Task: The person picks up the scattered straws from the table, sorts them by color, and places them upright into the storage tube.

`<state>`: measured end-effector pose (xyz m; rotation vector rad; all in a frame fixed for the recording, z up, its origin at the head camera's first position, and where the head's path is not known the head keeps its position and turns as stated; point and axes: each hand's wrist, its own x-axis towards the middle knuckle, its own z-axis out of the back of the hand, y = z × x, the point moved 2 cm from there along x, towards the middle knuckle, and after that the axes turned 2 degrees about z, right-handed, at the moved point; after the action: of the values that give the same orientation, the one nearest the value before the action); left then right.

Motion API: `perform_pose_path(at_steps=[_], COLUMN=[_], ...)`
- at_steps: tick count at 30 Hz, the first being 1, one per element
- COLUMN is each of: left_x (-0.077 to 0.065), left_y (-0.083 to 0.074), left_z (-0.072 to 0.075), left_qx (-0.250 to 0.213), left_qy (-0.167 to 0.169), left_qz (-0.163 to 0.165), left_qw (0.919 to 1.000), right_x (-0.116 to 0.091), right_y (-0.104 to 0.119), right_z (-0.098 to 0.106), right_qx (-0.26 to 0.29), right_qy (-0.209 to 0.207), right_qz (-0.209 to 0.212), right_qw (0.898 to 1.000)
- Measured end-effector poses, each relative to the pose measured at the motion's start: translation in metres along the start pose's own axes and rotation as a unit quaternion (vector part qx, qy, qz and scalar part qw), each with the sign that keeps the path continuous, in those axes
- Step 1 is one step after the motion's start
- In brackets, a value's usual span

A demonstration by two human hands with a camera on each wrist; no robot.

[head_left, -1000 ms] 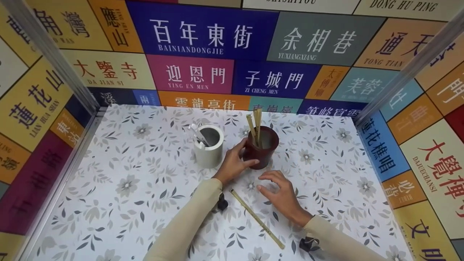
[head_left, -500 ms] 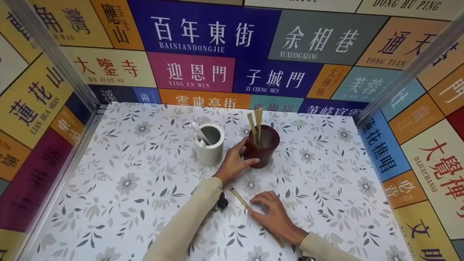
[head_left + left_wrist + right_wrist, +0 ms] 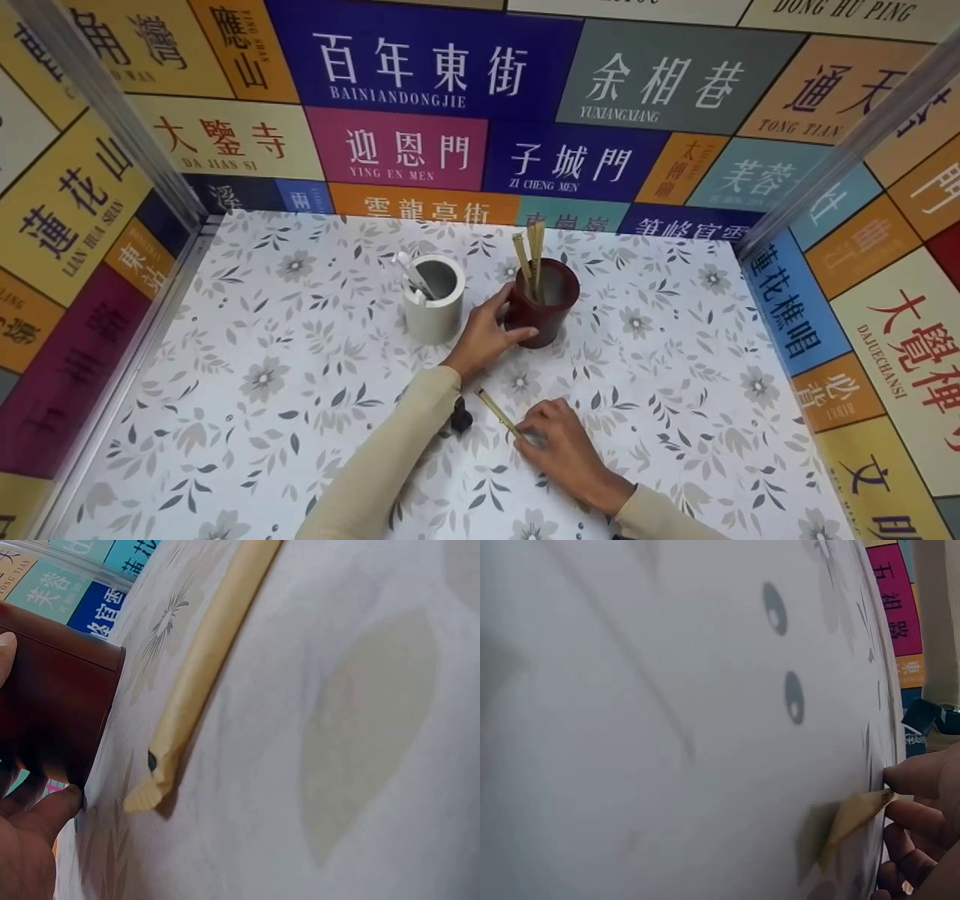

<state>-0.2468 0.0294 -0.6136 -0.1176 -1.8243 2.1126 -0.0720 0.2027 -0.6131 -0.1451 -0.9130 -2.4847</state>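
My left hand (image 3: 487, 334) holds the side of a dark red cup (image 3: 551, 324) standing on the table, thumb and fingers spread around its wall. A few thin tan sticks (image 3: 535, 247) lean inside that cup. In front of it lies a similar thin tan wrapped stick (image 3: 495, 411), its crimped flat end showing in the left wrist view (image 3: 206, 664). My right hand (image 3: 571, 454) pinches this stick between thumb and fingers near its middle, and covers most of its near part. The right wrist view shows the stick's other end (image 3: 855, 821) between the fingertips, low over the cloth.
A white cup (image 3: 433, 321) with white pen-like sticks (image 3: 414, 274) stands left of the red cup. Floral cloth (image 3: 262, 450) covers the table. Panels with large lettering (image 3: 420, 67) rise at the back and both sides.
My right hand has come down and left from above the table onto the stick, and its thumb and fingers have closed on it. The left hand stays on the red cup.
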Motion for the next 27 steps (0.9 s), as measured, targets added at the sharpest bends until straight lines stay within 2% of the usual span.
perform_pose_path(at_steps=[9,13,19,27], left_x=[0.000,-0.001,0.000,0.000], left_y=[-0.001,0.000,-0.001,0.000], left_z=[0.000,-0.001,-0.001,0.000], left_qx=[-0.008,-0.013,-0.009,0.014], left_qy=[0.002,0.006,0.004,-0.004], left_qz=[-0.008,-0.011,-0.016,-0.016], left_qw=[0.9999,0.9998,0.9998,0.9998], right_x=[0.006,0.009,0.014,0.024], right_y=[0.003,0.001,-0.004,-0.011], right_z=[0.008,0.016,0.035,0.066], right_qx=[-0.060,-0.063,-0.043,-0.065], right_qy=[0.028,0.038,0.037,0.032], right_qz=[0.005,-0.003,-0.004,0.011], right_qw=[0.998,0.997,0.998,0.997])
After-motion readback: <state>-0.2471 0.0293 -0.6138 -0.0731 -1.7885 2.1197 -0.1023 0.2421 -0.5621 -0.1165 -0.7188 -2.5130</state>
